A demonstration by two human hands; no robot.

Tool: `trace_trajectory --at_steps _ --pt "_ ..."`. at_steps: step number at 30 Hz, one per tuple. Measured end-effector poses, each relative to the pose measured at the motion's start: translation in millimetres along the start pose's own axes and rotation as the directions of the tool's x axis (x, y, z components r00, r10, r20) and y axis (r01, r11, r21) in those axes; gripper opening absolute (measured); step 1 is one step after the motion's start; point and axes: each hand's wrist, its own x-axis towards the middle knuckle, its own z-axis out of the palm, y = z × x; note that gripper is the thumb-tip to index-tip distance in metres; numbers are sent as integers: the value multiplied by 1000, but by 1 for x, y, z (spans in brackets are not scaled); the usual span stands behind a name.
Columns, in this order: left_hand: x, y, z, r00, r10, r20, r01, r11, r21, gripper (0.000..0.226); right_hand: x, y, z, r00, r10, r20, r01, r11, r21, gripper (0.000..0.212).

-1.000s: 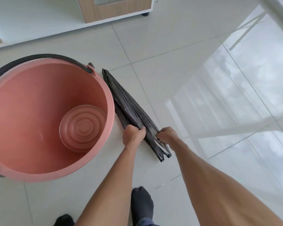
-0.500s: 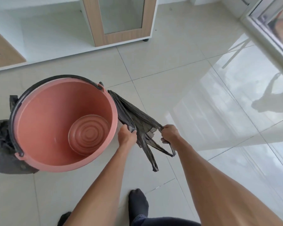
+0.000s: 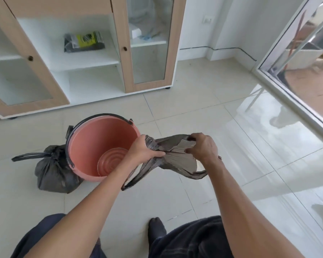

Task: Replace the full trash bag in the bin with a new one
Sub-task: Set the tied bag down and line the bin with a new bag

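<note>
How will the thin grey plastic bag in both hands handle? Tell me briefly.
Likely floppy: the thin grey plastic bag sags and creases between the left hand and right hand. Probably very light: its handle loops dangle loosely.

Salmon-pink bin [image 3: 86, 146], grey-black bag [image 3: 177, 157]

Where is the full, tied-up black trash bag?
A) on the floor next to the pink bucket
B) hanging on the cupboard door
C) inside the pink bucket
A: the tied black bag lies on the floor tiles beside the pink bucket, whose inside shows bare.
</note>
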Motion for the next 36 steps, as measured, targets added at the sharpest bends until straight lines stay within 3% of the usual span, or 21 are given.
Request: trace_trajectory --at_steps 3,6,10,13,17,19,23,26,29,31,33,36 --pt "-32 -6 -31 986 107 -129 -98 993 73 65 -26 -19 -15 980 -11 -197 35 992 117 10" --pt "-63 -9 -58 945 189 -265 -147 974 172 38 -49 -46 -32 936 -60 -348 159 951 265 11" --pt "-94 -13 -88 890 284 -357 -265 959 100 19 -73 -86 -55 810 -123 -574 368 868 333 8" --pt "-111 -16 -108 852 314 -418 -311 947 76 8 -85 -110 -55 742 -123 -659 459 810 366 9" --pt "-122 -24 -141 785 322 -530 -335 939 75 22 -89 -137 -49 734 -132 -666 491 782 385 10" --pt "-123 -32 -157 785 276 -555 -286 956 70 15 -89 -147 -42 774 -132 -620 479 762 436 10" --pt "-123 -51 -189 747 269 -608 -218 963 159 23 -85 -167 -26 834 -168 -526 465 726 506 34" --pt "-116 -70 -202 722 183 -667 -160 982 96 34 -72 -177 -9 870 -198 -450 427 761 489 41" --pt "-107 -85 -200 760 45 -648 -78 997 -23 27 -63 -181 8 923 -200 -330 342 820 460 40" --pt "-102 -90 -198 756 43 -653 -92 995 -41 21 -60 -184 12 906 -214 -365 372 814 445 41" --pt "-100 -90 -200 727 95 -680 -116 993 14 19 -56 -185 12 888 -225 -401 396 816 421 44" --pt "-100 -95 -201 769 132 -626 -19 983 184 19 -51 -185 14 902 -214 -374 362 847 388 46"
